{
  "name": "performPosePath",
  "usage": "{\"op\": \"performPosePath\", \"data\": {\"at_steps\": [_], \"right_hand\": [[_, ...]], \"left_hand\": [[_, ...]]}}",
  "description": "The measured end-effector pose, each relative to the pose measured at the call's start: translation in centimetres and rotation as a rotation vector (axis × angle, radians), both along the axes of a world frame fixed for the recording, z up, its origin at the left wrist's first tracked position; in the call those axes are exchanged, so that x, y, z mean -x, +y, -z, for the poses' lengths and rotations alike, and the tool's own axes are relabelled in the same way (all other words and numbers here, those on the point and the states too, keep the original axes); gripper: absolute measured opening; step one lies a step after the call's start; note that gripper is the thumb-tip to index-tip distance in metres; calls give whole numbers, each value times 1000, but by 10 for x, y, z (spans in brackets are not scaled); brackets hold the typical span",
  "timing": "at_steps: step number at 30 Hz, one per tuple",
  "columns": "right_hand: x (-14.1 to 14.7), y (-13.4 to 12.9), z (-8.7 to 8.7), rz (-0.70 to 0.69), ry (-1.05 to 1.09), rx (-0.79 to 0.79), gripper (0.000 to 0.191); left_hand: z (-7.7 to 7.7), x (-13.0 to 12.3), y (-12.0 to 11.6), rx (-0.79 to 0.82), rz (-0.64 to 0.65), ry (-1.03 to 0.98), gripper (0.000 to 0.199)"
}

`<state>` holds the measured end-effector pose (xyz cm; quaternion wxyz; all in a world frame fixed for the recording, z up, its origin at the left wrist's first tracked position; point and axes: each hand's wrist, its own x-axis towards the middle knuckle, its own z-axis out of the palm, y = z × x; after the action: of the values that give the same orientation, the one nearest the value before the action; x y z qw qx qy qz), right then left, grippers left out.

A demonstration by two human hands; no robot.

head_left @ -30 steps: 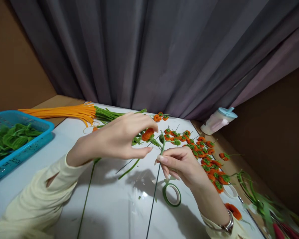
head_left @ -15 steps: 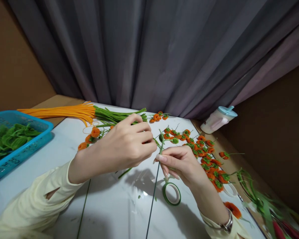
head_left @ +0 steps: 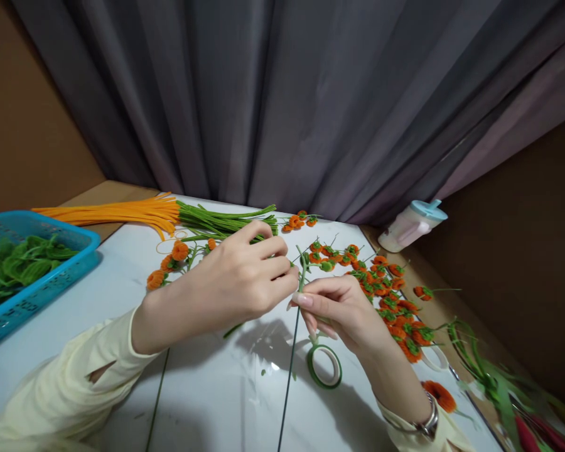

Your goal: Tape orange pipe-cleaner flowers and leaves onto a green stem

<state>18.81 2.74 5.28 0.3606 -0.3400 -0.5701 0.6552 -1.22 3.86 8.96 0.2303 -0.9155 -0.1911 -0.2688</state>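
My right hand [head_left: 341, 307] pinches a green taped stem [head_left: 303, 276] between thumb and fingers. A small green fuzzy bud [head_left: 326, 266] sticks out from the stem's upper part. Below the pinch, a thin dark wire [head_left: 289, 364] runs down toward the near edge. My left hand [head_left: 240, 276] is closed with curled fingers just left of the stem; its fingertips are hidden behind the hand, so what they hold cannot be seen. A roll of green tape [head_left: 336, 375] is below my right hand, with a strip leading up toward the fingers.
Orange fuzzy flowers [head_left: 390, 301] with green calyxes lie on the white table at right. Behind are orange pipe cleaners [head_left: 117, 212] and green pipe cleaners [head_left: 216, 218]. A blue basket [head_left: 85, 251] of green leaves stands left; a lidded cup [head_left: 412, 226] sits at back right.
My left hand has dipped slightly, its fingers still curled beside the stem. The stem's top has shifted a little to the left in my right hand's pinch.
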Motion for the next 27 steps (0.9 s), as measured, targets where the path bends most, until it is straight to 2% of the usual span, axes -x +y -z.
{"op": "performPosePath", "data": {"at_steps": [5,9,12,20,23,27], "right_hand": [[-2,-1,0,14,-14,-9,26],[-3,-1,0,7,-12,-12,23],[-3,-1,0,8,0,-2,21],[-2,-2,-1,4,11,23,18],[-1,-3,-1,11,11,25,19],[1,-3,-3,29,-9,26,19]], "left_hand": [[-4,5,-1,109,-59,8,19],[-9,11,1,204,-114,59,21],[-9,12,3,208,-87,85,17],[-12,12,3,152,-24,113,24],[-13,14,4,191,-28,118,24],[-18,24,8,319,-2,79,21]]}}
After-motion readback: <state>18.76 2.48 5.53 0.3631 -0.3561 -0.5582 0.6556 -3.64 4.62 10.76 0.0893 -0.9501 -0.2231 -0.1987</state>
